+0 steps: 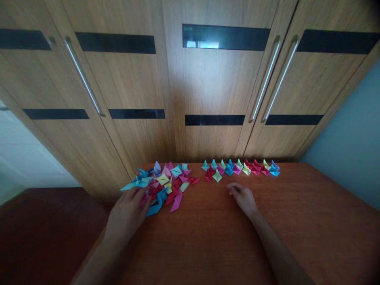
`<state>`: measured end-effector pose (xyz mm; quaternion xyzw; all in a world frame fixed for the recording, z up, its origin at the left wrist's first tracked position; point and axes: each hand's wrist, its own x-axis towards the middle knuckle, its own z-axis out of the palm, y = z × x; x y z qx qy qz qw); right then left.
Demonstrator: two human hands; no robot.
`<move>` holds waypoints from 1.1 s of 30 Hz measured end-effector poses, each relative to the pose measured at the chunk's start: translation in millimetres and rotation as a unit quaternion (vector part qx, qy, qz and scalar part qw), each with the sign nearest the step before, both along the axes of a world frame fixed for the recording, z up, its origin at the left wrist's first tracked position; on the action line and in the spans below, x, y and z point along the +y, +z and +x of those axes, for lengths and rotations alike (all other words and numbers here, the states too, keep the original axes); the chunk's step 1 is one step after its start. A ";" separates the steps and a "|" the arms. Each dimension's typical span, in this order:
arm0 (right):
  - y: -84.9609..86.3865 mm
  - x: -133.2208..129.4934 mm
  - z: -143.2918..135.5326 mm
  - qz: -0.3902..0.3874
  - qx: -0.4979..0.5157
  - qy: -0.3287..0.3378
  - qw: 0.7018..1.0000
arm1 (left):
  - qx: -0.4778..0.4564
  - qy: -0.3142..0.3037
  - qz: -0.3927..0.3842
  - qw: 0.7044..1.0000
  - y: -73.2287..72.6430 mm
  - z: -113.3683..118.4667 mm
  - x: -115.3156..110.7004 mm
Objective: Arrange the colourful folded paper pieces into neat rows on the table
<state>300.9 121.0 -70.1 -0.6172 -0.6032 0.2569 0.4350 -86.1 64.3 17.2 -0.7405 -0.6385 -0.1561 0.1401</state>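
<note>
A heap of folded paper pieces (169, 180) in pink, red, blue and yellow lies at the left of the brown table. My left hand (129, 206) is at the heap's left front edge, fingers spread over the pieces. Right of the heap, several small folded paper figures (230, 168) stand in two rows near the table's back edge. My right hand (243, 198) rests just in front of these rows, its fingers curled with thumb and fingertips close together; whether anything small is between them cannot be made out.
The brown table (202, 237) reaches back to a wooden wardrobe (208, 87) with dark strips and long metal handles (268, 79). A blue-grey wall (350, 138) is at the right. Dark reddish floor (50, 229) shows at the lower left.
</note>
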 end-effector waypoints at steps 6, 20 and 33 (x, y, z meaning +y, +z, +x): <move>1.2 -0.8 0.3 -0.003 -0.007 0.004 1.000 | 0.009 0.023 -0.027 0.999 -19.4 -25.3 -18.0; 0.8 -1.4 -2.5 0.005 0.017 0.001 1.000 | -0.094 -0.020 0.083 0.992 -23.6 -15.8 -15.4; 23.5 -26.2 -50.1 -0.002 0.149 0.189 0.971 | -0.238 -0.287 -0.058 0.926 -18.4 137.4 15.4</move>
